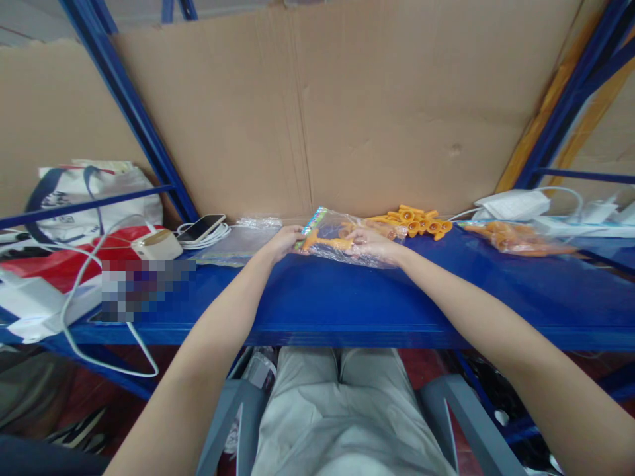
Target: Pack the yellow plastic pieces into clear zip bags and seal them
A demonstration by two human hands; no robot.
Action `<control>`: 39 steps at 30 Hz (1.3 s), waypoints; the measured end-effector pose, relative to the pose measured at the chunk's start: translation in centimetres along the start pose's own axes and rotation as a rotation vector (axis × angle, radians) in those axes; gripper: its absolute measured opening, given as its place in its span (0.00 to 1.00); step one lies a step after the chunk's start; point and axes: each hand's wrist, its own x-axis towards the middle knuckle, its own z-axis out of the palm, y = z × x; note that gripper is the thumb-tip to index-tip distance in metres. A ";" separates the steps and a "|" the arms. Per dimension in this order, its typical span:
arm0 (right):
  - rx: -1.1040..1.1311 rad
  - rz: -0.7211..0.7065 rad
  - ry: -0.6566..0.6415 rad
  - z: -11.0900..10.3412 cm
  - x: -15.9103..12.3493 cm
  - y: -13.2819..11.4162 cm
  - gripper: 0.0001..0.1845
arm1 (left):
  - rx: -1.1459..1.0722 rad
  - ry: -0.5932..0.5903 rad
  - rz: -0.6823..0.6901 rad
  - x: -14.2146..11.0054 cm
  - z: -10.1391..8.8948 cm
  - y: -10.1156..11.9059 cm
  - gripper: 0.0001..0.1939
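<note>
My left hand [284,242] pinches the colourful header end of a clear plastic bag [342,246] lying on the blue shelf [347,297]. My right hand [373,244] is closed over the bag's right part, where an orange plastic toy [327,243] shows through the film. Both hands rest on the shelf surface. A loose pile of orange plastic pieces [417,221] lies just behind my right hand. Flat empty clear bags [238,241] lie to the left of my left hand.
A phone [201,227] on a coiled white cable and a small white box [157,246] sit at the left, with bags and chargers beyond. At the right lie a filled bag of orange toys [516,239] and a white adapter [510,205]. Cardboard backs the shelf; blue struts flank it.
</note>
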 end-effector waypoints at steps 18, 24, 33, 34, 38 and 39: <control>-0.030 0.153 -0.109 0.2 -0.5 -0.5 0.12 | -0.050 0.099 -0.147 0.8 1.2 -0.8 0.11; -0.142 0.110 -0.109 0.3 -0.4 -0.3 0.14 | -0.078 0.050 -0.139 0.6 1.7 -0.8 0.12; -0.067 0.114 -0.040 -0.2 -0.5 -1.5 0.10 | 0.103 0.098 -0.172 0.3 0.2 -0.3 0.12; -0.086 0.103 0.014 -0.5 -0.5 -1.9 0.08 | 0.124 0.120 -0.194 0.4 -0.2 -0.2 0.12; -0.232 0.039 0.416 -2.1 0.3 -3.2 0.04 | 0.153 0.234 -0.249 0.9 -1.5 -0.3 0.09; -0.263 0.036 0.513 -2.4 0.7 -3.4 0.05 | 0.152 0.273 -0.247 1.0 -1.7 -0.3 0.08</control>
